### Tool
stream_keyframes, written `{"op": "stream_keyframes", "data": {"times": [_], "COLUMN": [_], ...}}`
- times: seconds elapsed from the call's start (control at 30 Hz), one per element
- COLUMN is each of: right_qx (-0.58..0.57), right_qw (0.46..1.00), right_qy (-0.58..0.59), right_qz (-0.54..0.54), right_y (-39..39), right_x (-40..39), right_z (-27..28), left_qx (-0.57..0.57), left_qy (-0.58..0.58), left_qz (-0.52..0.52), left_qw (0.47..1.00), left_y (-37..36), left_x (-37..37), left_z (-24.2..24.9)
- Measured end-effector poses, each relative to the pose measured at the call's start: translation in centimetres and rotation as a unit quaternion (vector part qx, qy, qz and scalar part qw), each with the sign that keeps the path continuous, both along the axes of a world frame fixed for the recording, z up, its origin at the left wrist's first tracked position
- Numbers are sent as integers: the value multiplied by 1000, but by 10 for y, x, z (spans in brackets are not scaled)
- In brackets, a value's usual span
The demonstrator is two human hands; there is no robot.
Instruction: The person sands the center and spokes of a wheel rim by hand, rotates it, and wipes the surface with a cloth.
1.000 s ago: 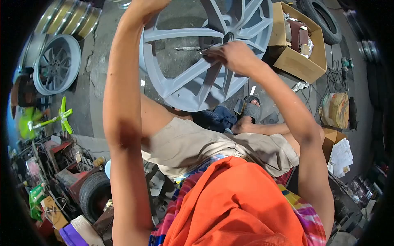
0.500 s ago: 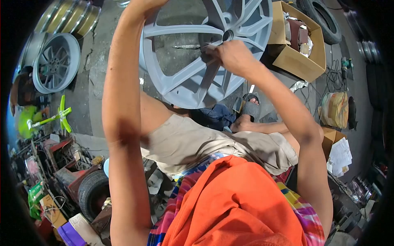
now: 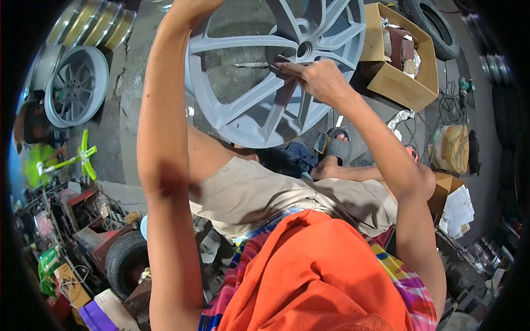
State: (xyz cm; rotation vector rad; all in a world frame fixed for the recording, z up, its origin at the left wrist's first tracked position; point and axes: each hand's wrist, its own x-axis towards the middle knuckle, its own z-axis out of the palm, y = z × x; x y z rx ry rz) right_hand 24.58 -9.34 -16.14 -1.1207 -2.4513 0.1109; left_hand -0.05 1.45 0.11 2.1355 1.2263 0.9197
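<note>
A grey spoked alloy wheel rim [image 3: 243, 107] stands tilted in front of my knees, its upper part cut off by the frame. My left hand [image 3: 203, 4] is at the top edge beside the rim's left side; its fingers are out of view. My right hand [image 3: 320, 80] is over the spokes just below the centre hole, fingers pointing left and pressed together. A thin, dark, sheet-like piece [image 3: 283, 58] shows at these fingertips; most of it is hidden. An orange cloth [image 3: 309, 265] lies across my front.
An open cardboard box [image 3: 406, 88] with crumpled scraps is right of the rim, near a tyre [image 3: 433, 27]. Farther right lies a corded power tool [image 3: 465, 88]. Other rims [image 3: 77, 85], a green fan [image 3: 83, 154] and a small tyre [image 3: 126, 259] are at left.
My right hand has shifted slightly right and down across the spokes, with its fingers straighter. The rim has tilted or moved very slightly. My left arm stays nearly in place.
</note>
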Motion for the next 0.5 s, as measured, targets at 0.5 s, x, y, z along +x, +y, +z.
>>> {"op": "stream_keyframes", "data": {"times": [0.5], "right_qx": [39], "right_qw": [987], "right_qy": [-154], "right_qz": [19], "right_y": [5], "right_x": [44], "right_z": [9], "left_qx": [0], "left_qy": [-30], "left_qz": [-1], "left_qw": [1000], "left_y": [-4], "left_x": [-8], "left_z": [-2]}}
